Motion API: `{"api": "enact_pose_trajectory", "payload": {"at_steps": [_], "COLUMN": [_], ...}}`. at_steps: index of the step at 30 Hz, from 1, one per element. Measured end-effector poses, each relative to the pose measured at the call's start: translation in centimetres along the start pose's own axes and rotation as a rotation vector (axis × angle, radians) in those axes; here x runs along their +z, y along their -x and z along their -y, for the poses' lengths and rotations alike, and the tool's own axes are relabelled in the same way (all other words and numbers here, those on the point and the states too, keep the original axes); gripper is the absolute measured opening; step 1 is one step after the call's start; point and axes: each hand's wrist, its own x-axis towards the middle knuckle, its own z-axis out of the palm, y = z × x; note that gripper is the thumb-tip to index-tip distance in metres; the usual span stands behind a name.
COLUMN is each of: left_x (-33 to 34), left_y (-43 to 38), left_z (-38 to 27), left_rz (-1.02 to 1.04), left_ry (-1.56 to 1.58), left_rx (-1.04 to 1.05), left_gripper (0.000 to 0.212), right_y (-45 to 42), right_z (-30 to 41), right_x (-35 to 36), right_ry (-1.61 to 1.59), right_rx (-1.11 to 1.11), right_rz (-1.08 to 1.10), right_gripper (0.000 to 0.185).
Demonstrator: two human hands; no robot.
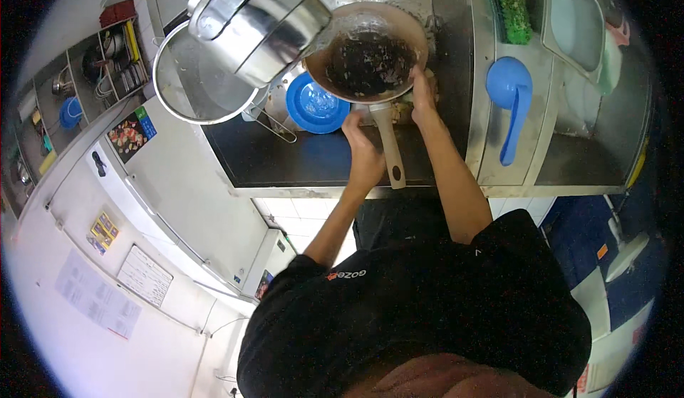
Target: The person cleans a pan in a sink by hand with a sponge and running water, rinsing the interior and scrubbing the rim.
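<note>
A frying pan (371, 67) with a dark, wet inside is held over a metal sink (267, 157) below the chrome tap (262, 24). Water runs from the tap into the pan. My right hand (423, 91) grips the pan's rim on the right. My left hand (364, 147) is at the pan's near left side, by its beige handle (391, 147); its fingertips are partly hidden under the pan. A blue plastic bowl (319, 103) with water in it sits in the sink, left of the pan.
A round strainer (206, 77) with a wire handle lies left of the tap. On the steel ledge to the right are a blue ladle or scoop (510, 93) and a green scouring pad (511, 8). A pale rectangular container (574, 24) stands beyond them. The sink's front edge (299, 192) runs before me.
</note>
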Motion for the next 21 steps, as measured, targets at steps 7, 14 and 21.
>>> {"api": "enact_pose_trajectory", "payload": {"at_steps": [7, 14, 21], "left_x": [-2.1, -4.3, -4.7], "left_y": [-2.1, -1.8, -1.7], "left_z": [3.3, 5.9, 7.6], "left_rz": [0.135, 0.281, 0.216], "left_ry": [1.091, 0.399, 0.043], "left_rx": [-1.017, -0.893, -0.493], "left_gripper": [0.042, 0.041, 0.051], "right_y": [-1.4, -3.6, -10.2], "right_z": [-2.5, 0.0, -1.0], "right_x": [-0.1, 1.9, 7.1], "right_ry": [0.252, 0.722, 1.314], "right_rx": [0.095, -1.009, -1.097], "right_rz": [-0.07, -0.1, 0.259], "right_gripper": [0.045, 0.04, 0.031]}}
